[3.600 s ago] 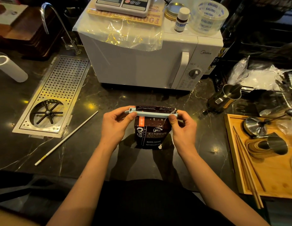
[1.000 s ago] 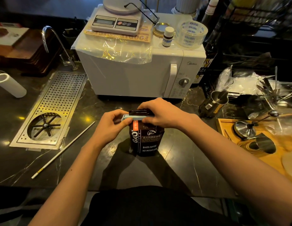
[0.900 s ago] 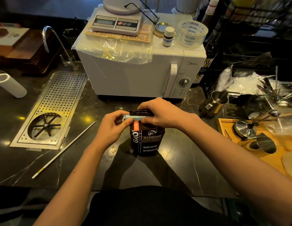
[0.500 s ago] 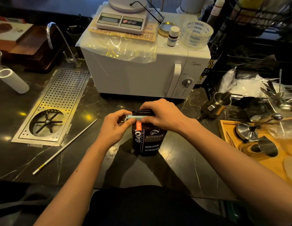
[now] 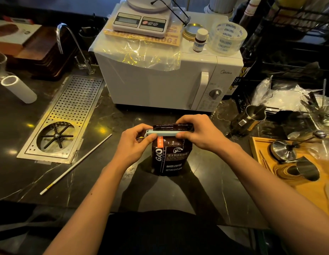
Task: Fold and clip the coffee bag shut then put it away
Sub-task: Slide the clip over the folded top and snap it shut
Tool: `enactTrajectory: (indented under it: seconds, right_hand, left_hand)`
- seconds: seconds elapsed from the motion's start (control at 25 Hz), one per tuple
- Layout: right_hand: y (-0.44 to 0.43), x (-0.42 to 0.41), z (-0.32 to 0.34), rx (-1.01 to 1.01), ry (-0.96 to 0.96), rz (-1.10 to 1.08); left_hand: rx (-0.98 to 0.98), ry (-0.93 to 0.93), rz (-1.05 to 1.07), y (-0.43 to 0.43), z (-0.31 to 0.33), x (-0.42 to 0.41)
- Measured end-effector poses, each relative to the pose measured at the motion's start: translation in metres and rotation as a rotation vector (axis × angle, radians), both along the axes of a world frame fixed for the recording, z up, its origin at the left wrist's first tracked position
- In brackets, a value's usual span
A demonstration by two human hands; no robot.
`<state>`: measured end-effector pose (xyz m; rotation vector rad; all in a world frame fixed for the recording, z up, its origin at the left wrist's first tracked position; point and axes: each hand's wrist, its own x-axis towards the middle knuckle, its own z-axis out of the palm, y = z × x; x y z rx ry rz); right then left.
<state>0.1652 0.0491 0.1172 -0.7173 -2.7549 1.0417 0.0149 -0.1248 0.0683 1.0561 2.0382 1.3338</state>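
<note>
Both forearms are bare up to the picture edge, with no sleeve visible. The left hand [image 5: 135, 144] and the right hand [image 5: 200, 134] carry no glove, ring or watch. The torso wears a black garment [image 5: 160, 234] (plain, no print).

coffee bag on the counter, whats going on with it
A person is sealing the coffee bag, which stands upright on the dark counter in front of the microwave. A pale blue clip lies across its folded top. The left hand pinches the clip's left end, and the right hand presses down over its right part. The bag has not been put away.
</note>
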Motion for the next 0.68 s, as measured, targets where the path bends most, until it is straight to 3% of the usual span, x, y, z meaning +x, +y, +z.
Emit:
enactTrajectory:
  seconds: [0.2, 0.36, 0.56, 0.68]
  right_hand:
    - [0.006, 0.002, -0.009, -0.110, 0.064, -0.077]
    - [0.007, 0.019, -0.025, -0.321, 0.240, -0.346]
    - [-0.025, 0.022, -0.051, -0.818, 0.538, -0.597]
    - [-0.033, 0.017, -0.057, -0.934, 0.638, -0.648]
  left_hand:
    - [0.012, -0.089, 0.045, -0.001, -0.005, -0.003]
    - [0.150, -0.406, 0.218, 0.006, -0.015, 0.017]
    - [0.246, -0.625, 0.313, 0.019, -0.018, 0.038]
    - [0.273, -0.717, 0.323, 0.023, -0.021, 0.039]
